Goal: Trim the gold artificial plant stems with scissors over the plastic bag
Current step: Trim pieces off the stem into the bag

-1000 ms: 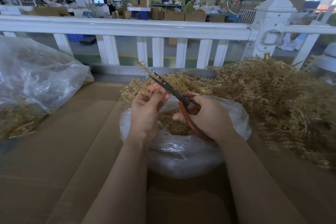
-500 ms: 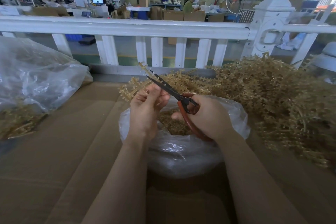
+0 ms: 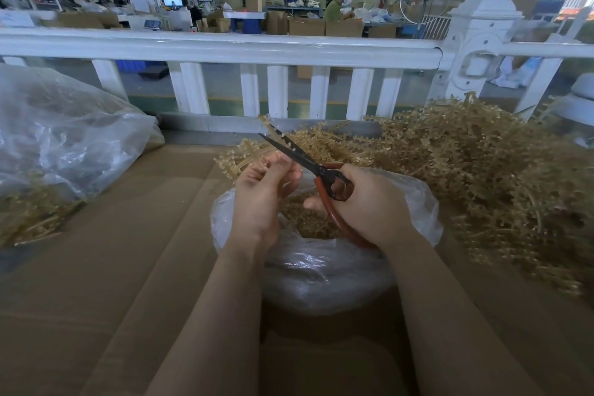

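Observation:
My left hand (image 3: 260, 196) pinches a gold artificial plant stem (image 3: 236, 161) above the open clear plastic bag (image 3: 321, 270). The stem's sprigs fan out to the left and one tip sticks up past the blades. My right hand (image 3: 369, 206) grips red-handled scissors (image 3: 324, 175), whose dark blades point up and left across the stem beside my left fingertips. The blades look nearly closed on the stem. Gold trimmings lie inside the bag beneath both hands.
A large heap of gold stems (image 3: 482, 177) fills the right side of the cardboard-covered table (image 3: 112, 267). A second clear bag (image 3: 61, 145) with gold stems lies at the left. A white railing (image 3: 225, 48) runs along the far edge; people work beyond it.
The hands, stem and scissors hold almost the same pose over the bag. The blades have closed slightly against the stem.

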`<act>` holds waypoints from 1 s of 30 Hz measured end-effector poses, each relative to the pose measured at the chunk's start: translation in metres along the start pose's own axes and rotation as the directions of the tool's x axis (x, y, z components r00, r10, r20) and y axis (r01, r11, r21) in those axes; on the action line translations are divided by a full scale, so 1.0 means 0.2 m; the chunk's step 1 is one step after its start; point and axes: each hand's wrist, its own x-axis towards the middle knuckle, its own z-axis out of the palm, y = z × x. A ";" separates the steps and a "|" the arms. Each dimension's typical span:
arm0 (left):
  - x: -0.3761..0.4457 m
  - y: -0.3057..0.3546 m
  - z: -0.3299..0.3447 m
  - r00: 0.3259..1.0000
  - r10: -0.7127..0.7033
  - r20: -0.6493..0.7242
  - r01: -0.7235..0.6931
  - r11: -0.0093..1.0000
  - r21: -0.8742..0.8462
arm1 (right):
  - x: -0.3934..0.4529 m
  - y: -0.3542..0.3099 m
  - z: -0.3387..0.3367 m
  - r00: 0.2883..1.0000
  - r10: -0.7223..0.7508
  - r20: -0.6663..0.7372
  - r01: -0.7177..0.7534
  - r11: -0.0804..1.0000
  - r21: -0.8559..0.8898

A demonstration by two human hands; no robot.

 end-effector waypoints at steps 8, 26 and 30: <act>-0.01 0.02 0.01 0.998 -0.036 0.043 0.038 0.998 -0.055 | 0.00 -0.01 0.00 1.000 0.000 -0.012 0.000 0.999 0.048; -0.02 0.02 0.01 0.987 -0.059 0.148 0.063 0.998 -0.022 | -0.01 0.00 0.00 0.999 -0.009 -0.046 0.013 0.995 0.102; -0.01 0.01 0.01 0.987 -0.064 0.145 0.069 0.997 -0.028 | -0.01 0.00 0.00 0.999 0.008 -0.043 -0.002 0.990 0.141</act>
